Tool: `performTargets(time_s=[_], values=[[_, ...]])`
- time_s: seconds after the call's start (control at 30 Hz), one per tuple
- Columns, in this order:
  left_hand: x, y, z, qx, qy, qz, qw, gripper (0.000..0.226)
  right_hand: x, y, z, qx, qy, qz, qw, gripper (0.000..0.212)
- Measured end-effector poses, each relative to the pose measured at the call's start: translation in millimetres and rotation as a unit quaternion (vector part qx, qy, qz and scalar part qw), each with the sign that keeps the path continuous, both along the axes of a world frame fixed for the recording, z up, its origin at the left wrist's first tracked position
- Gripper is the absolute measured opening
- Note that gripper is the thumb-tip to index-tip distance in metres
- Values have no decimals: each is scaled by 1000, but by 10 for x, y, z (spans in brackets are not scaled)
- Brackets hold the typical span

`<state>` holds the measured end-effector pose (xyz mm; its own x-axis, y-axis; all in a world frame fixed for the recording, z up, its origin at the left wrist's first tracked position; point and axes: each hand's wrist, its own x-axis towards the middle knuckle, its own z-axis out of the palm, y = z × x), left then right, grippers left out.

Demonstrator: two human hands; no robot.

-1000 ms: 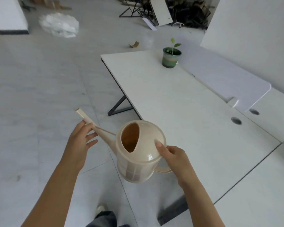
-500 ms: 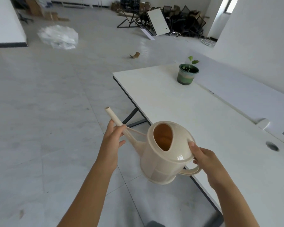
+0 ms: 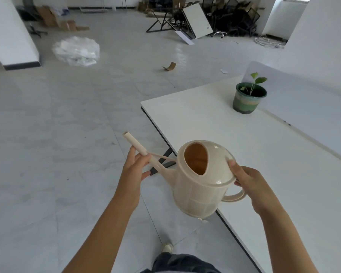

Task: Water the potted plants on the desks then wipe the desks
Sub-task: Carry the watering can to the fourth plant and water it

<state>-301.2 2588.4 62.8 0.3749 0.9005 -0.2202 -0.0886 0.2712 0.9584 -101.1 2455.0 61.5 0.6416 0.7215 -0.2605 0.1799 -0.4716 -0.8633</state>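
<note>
The cream watering can (image 3: 200,180) is held in the air over the near edge of the white desk (image 3: 264,154), with its body partly above the desk corner and partly above the floor (image 3: 67,134). Its oval fill opening faces up toward the camera; the inside shows orange-brown. The spout (image 3: 140,149) runs up and to the left, out over the floor.

The right hand (image 3: 250,186) is closed on the loop handle at the can's right side, thumb pressed on the domed top. The left hand (image 3: 135,168) is wrapped loosely around the spout near its middle, fingers curled over it.

The potted plant (image 3: 248,97), a green pot with a small seedling, stands upright on the far part of the desk, well apart from the can, just beside a white divider panel (image 3: 303,99).

On the floor beyond lie a heap of clear plastic wrap (image 3: 77,51) and a cardboard scrap (image 3: 169,66).
</note>
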Motion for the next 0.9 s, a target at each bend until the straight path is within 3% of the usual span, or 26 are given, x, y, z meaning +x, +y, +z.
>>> performTargets(time_s=[0.13,0.27,0.53,0.7,0.83,0.9], values=[[327,586,-9,-3,-4,19,1000,57,291,589,48,18,-15,8,1000,97],[645,1055,-7,-3,-19,28,999,55,523,1053,115,18,-9,4,1000,72],[1259,1876,-92,-7,-31,-18,999,41,867,1634,-26,-10,19,-67,998,73],[1680,2482,-242,-41,-48,-97,993,38,980,1941,-115,-32,15,-160,987,97],[2060,2975,-223,-56,-54,-193,978,33,939,2214,-54,-33,13,-244,969,78],[2247,3167,-166,-62,-68,-250,964,36,908,2324,-17,-29,12,-292,956,82]])
